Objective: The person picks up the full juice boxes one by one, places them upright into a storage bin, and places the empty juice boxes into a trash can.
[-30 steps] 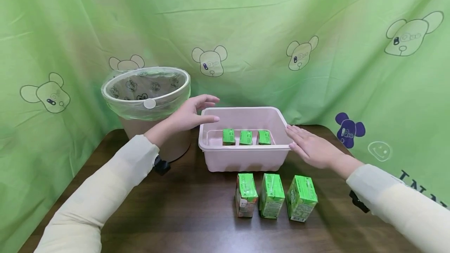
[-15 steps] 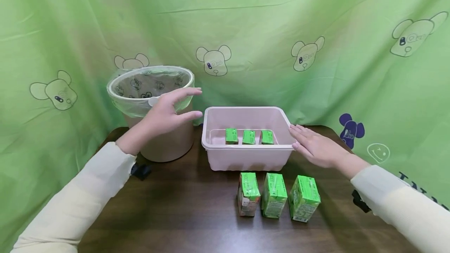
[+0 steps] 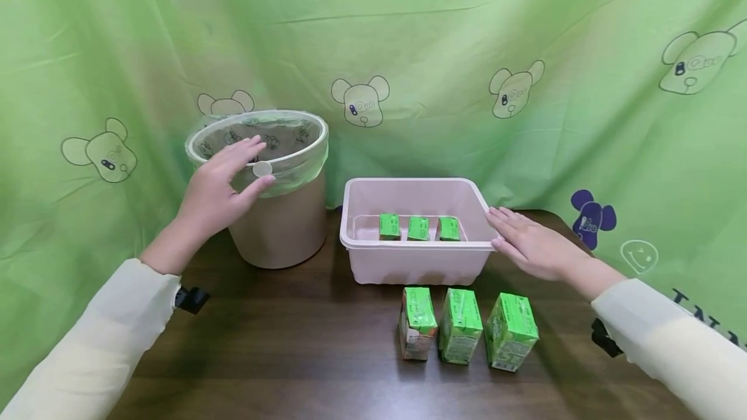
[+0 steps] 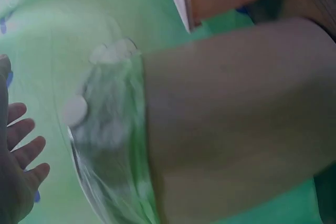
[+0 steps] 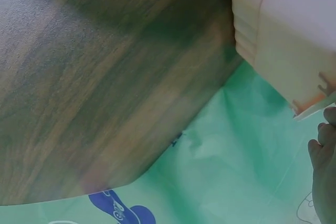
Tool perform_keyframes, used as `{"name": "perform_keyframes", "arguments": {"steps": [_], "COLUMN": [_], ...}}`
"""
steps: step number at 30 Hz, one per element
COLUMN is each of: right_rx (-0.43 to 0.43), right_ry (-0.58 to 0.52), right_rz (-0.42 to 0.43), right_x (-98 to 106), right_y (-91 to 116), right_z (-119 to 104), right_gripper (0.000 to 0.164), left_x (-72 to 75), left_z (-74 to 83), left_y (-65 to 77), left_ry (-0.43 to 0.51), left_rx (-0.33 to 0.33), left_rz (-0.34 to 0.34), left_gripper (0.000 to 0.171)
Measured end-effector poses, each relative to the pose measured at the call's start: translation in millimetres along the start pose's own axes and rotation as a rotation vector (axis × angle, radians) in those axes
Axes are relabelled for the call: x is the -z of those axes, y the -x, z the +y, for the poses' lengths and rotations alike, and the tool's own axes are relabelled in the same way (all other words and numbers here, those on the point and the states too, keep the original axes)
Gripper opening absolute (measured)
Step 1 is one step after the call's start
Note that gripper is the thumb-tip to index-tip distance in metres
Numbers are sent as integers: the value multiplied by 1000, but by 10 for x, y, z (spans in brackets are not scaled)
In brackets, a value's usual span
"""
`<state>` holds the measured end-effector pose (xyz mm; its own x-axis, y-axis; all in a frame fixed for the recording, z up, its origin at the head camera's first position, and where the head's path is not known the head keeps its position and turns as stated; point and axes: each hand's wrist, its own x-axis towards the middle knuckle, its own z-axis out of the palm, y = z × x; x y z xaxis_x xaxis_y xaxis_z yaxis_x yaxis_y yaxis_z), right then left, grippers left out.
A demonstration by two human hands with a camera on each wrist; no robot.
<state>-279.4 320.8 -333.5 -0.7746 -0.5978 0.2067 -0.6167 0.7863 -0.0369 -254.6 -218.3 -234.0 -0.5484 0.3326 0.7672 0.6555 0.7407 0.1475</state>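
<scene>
My left hand (image 3: pixel 213 190) hovers in front of the bin, fingers spread and holding nothing; it overlaps the rim in the head view. The bin (image 3: pixel 286 232) is a pinkish round one with a clear printed liner (image 3: pixel 297 174) folded over its white rim. My right hand (image 3: pixel 533 242) has its straight fingers right at the right rim of a pink plastic basin (image 3: pixel 420 264). Inside the basin, three small green drink cartons (image 3: pixel 418 228) stand in a row. Three more green drink cartons (image 3: pixel 461 326) stand upright on the table in front of it.
The dark wooden table (image 3: pixel 280 342) has its back corner showing in the right wrist view. A green curtain (image 3: pixel 432 31) with bear-head prints hangs behind and around it. The bin stands left of the basin.
My left hand has moved left, from beside the basin's left rim to in front of the bin. My right hand stays at the basin's right rim. The view has shifted slightly.
</scene>
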Motion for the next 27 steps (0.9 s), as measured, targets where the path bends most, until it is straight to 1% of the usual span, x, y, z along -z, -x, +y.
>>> {"name": "perform_keyframes", "arguments": {"steps": [3, 9, 13, 17, 22, 27], "right_rx": [3, 42, 61, 60, 48, 5], "right_ry": [-3, 15, 20, 9, -5, -26], "right_rz": [19, 93, 139, 213, 288, 306], "right_x": [7, 27, 45, 87, 151, 185], "right_y": [8, 45, 78, 133, 216, 316], "right_z": [-13, -41, -69, -105, -149, -185], "right_gripper": [56, 53, 53, 52, 49, 47], "left_x": [36, 48, 31, -3, -34, -56], "left_z": [-69, -202, -284, -354, -424, -485], "left_y": [63, 138, 202, 258, 270, 251], "left_ry": [-67, -139, -173, -218, -270, -285], "left_rx": [8, -45, -54, -57, -60, -41], "left_rz": [5, 42, 50, 58, 72, 79], "left_gripper": [55, 59, 67, 77, 81, 80]}}
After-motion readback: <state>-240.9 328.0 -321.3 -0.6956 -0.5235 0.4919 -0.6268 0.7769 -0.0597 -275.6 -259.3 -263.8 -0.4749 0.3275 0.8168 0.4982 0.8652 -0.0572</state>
